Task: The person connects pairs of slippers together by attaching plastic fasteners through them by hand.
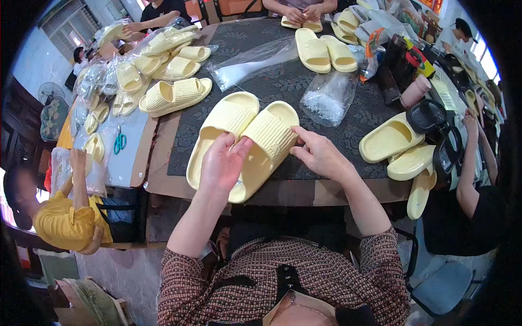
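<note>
From my seat, with 12 o'clock straight out from the wearer's chest, I read the line of the slippers first. The left slipper (225, 117) and right slipper (270, 133) lie side by side over the near edge of the dark cloth (272, 84), toes toward 1 o'clock, heels toward 7.

The left hand (223, 163) is the nearer one, already in over the footbeds. I see it grasping the slippers at the inner strap edges, where they meet, its palm turned up; both toes lie toward 1 o'clock from it. The right hand (325, 156) is outside the pair, with the right slipper at its 9 o'clock. Its forefinger touches the outer strap edge, the thumb bent just below; I can't tell whether it pinches or merely rests there.

So I'd judge any turn hinges on the left hand's hold, with the right hand steadying the outer side.
</note>
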